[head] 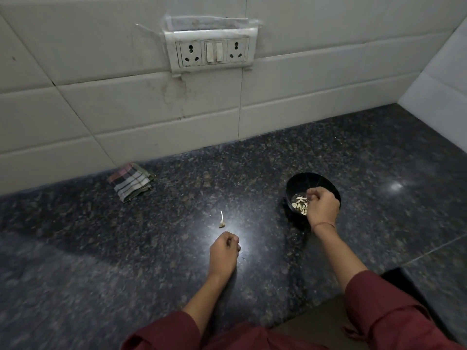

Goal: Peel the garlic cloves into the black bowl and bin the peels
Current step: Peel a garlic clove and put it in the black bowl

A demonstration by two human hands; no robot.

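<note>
Bowl (303,176) on the tabletop (379,160) right of centre, garlic cloves (299,204) in it, right hand (323,204) over its near side, left hand (223,253) at centre, garlic scrap (222,224) just behind it, folded cloth (131,181) left against the wall (101,109), socket panel (213,51) upper centre.

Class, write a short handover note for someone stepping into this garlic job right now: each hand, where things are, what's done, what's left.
Left hand: fingers curled, low over the counter; whether it holds peel is unclear.
Right hand: curled over the black bowl; anything in it is hidden.
Garlic cloves lie in the bowl; a stem scrap lies on the counter just beyond the left hand.
Done: several cloves in the bowl.
Left: bin the scrap and any peels; no bin is in view.
</note>
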